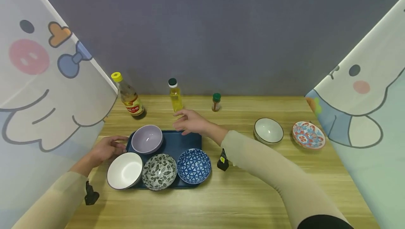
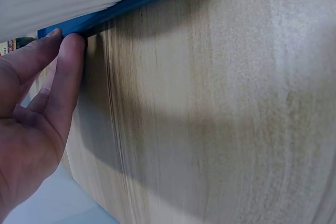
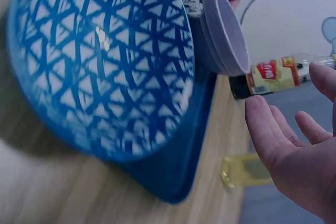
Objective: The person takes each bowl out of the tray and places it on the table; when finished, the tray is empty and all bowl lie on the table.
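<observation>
My left hand [image 1: 107, 148] is at the left side of the blue tray [image 1: 181, 141], pinching its rim between thumb and fingertips [image 2: 72, 45]. My right hand [image 1: 191, 121] hovers over the tray's far edge with fingers spread and nothing in them. On the tray are a lilac bowl [image 1: 147, 139] at the back left and, along the front, a white bowl [image 1: 124, 171], a black-and-white leaf-patterned bowl [image 1: 159, 171] and a blue bowl with white triangles [image 1: 193, 166]. The white bowl overhangs the tray's left edge.
Behind the tray stand a yellow-capped sauce bottle [image 1: 131, 100], an oil bottle [image 1: 175, 99] and a small green-capped jar [image 1: 216, 102]. To the right are a dark-rimmed white bowl [image 1: 268, 131] and a red-and-blue patterned dish [image 1: 308, 135]. A grey wall [image 1: 202, 35] closes the back.
</observation>
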A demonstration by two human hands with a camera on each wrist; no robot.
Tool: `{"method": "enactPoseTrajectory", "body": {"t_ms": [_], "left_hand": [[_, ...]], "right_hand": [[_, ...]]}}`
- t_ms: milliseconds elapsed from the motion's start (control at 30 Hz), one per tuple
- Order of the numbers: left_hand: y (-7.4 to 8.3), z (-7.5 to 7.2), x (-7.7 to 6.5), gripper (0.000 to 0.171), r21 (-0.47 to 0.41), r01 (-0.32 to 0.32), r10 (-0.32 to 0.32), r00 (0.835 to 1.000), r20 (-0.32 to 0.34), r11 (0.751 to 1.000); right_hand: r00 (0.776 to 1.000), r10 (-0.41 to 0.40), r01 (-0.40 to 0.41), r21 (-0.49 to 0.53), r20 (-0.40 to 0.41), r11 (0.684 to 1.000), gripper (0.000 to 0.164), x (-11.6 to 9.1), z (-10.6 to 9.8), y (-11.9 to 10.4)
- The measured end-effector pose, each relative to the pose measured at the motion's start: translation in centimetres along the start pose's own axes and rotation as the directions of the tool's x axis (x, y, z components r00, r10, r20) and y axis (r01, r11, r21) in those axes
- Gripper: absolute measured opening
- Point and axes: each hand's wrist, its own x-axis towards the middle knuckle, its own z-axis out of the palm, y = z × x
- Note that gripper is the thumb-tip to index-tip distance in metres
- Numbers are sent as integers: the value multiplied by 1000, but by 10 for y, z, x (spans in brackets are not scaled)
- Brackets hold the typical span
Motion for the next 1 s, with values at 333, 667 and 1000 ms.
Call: {"method": "enactPoseTrajectory", "body": {"t_ms": [333,667,1000], "left_hand": [[0,0,-3,61,-9,-9,9,1000,-5,1000],[1,3,-2,61,0,-1,1,1000,-5,1000],[3,3,-2,60,24,-14,14,1000,-17,1000]], "right_hand": [[993,108,-112,78,50,991,68,28,31,13],[988,145,-150,86,62,985,71,39,42,20],[984,172,-173,28,46,984,75,48,55,24]]}}
